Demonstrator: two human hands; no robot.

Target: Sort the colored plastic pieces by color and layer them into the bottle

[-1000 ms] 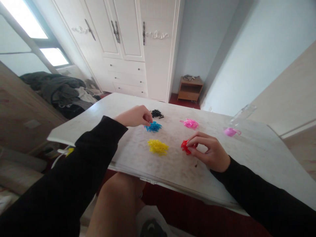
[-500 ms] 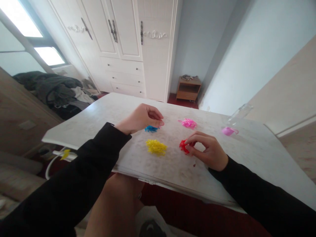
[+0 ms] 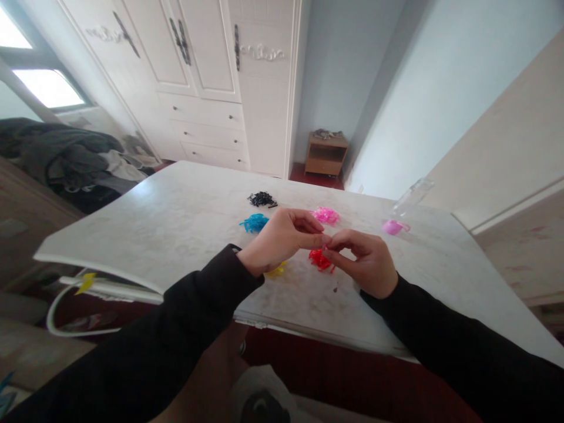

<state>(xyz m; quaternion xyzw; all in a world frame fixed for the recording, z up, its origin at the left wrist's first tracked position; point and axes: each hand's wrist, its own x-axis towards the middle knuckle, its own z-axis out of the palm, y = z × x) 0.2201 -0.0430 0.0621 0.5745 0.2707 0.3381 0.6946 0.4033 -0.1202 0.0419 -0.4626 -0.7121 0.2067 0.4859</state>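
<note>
My left hand [image 3: 294,235] and my right hand [image 3: 365,259] meet fingertip to fingertip just above the pile of red strands [image 3: 321,262]. Both are pinched closed. A tiny pinkish bit shows where the fingertips touch, too small to name. Below my left wrist, the pile of yellow strands [image 3: 277,269] is mostly hidden. Beyond that wrist lies a blue pile [image 3: 254,223], partly covered by the hand. A pink pile [image 3: 326,215] sits just past the fingers, and a pile of short black pieces [image 3: 262,199] lies farther back.
The piles lie on a white marbled table [image 3: 185,220]. To the right are a small pink object with a loop [image 3: 393,227] and a clear bottle-like container [image 3: 413,197]. A white wardrobe [image 3: 264,111] and a small wooden cabinet [image 3: 326,155] stand behind. Dark clothes [image 3: 66,155] are heaped left.
My left hand has moved right, from above the blue pile to my right fingertips. My right hand has shifted slightly off the red pile. The view has turned a little, and the black pile now shows.
</note>
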